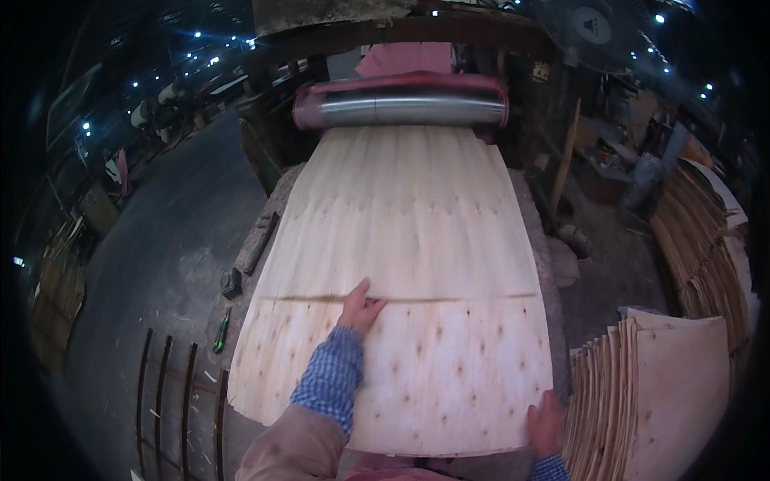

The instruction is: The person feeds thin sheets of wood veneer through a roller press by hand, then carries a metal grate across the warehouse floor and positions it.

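Observation:
A long pale sheet of wood veneer (401, 208) lies on a table, running out from under a metal roller (401, 108) at the far end. A second, knotty veneer sheet (449, 369) lies nearest me, meeting the long sheet at a seam across the table. My left hand (359, 306) rests flat on that seam, fingers spread on the sheets. My right hand (545, 423) grips the near right corner of the knotty sheet. Both sleeves are blue checked.
Stacks of veneer sheets (658, 385) stand at my right, with more curved sheets (706, 248) behind. A green-handled tool (221, 330) and a dark block (231, 282) lie by the table's left edge. Metal bars (180, 401) lie on the floor at left. A fan (589, 28) hangs above.

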A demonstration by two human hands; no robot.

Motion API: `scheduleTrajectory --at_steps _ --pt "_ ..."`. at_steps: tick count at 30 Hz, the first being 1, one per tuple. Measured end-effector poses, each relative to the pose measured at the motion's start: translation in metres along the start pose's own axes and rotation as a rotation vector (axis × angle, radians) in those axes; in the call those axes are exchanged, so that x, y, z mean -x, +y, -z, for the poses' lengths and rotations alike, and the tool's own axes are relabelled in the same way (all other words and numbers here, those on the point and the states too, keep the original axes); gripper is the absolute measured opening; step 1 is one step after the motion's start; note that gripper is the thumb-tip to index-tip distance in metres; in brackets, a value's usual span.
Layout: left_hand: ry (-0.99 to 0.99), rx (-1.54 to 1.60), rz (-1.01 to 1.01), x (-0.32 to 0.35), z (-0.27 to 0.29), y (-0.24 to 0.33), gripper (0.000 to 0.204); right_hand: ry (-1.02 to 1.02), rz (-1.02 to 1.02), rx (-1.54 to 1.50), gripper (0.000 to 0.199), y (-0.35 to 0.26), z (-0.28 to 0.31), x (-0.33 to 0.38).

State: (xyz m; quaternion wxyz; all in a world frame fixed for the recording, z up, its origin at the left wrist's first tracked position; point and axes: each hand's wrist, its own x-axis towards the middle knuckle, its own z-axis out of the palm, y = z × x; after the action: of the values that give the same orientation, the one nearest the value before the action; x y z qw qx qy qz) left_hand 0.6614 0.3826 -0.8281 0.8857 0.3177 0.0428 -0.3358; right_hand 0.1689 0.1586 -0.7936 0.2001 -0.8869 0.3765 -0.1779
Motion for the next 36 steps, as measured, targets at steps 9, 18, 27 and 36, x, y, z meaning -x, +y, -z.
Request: scheduleTrajectory --at_steps 9,18,27,36 --pt "0.31 -0.167 0.133 0.116 -0.004 -0.035 0.031 -0.135 -0.243 -0.311 0.028 0.022 0.014 -0.043" --pt "0.428 -0.013 0.103 0.359 0.056 -0.069 0.033 -0.142 -0.018 0.02 0.033 0.022 0.029 -0.078" --pt "0.488 0.056 0.068 0.363 0.07 -0.083 0.04 -0.291 -0.183 -0.676 0.019 0.02 0.06 -0.101" --pt "0.101 0.382 0.051 0.364 -0.012 -0.077 0.059 -0.426 -0.049 -1.406 0.006 -0.056 0.14 -0.128"
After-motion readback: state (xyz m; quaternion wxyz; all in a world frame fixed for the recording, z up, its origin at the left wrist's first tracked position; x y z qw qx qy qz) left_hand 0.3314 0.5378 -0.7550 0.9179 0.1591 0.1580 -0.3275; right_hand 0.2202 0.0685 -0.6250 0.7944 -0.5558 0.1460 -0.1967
